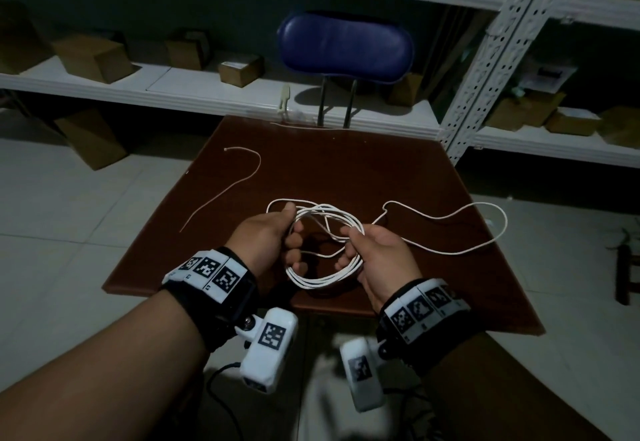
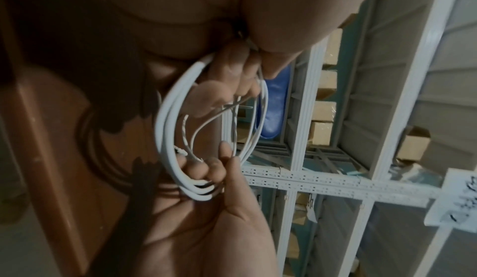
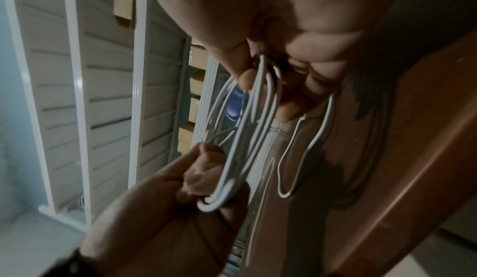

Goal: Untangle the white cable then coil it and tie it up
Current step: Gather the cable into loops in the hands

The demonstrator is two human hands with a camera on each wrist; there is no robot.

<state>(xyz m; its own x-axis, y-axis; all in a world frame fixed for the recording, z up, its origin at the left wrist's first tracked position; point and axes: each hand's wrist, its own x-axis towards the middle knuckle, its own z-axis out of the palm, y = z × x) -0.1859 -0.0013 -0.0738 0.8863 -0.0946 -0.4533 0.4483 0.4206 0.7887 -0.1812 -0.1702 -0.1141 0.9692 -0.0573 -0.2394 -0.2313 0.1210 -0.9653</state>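
Observation:
The white cable (image 1: 322, 280) is gathered into a coil of several loops, held just above the brown table (image 1: 381, 170). My left hand (image 1: 290, 233) grips the coil's left side, fingers curled round the strands. My right hand (image 1: 354, 244) grips the right side the same way. A loose tail (image 1: 498, 229) of the cable runs right across the table and curves back. In the left wrist view, my left fingers (image 2: 232, 73) hold the top of the coil (image 2: 167, 128) and the right hand (image 2: 219, 220) the bottom. In the right wrist view the coil (image 3: 247, 138) spans both hands.
A thin pale string (image 1: 242, 177) lies loose on the table's left part. A blue chair (image 1: 346, 46) stands behind the table's far edge. White metal shelves (image 1: 207, 91) with cardboard boxes line the back and right. A dark object (image 1: 623, 267) stands on the tiled floor at right.

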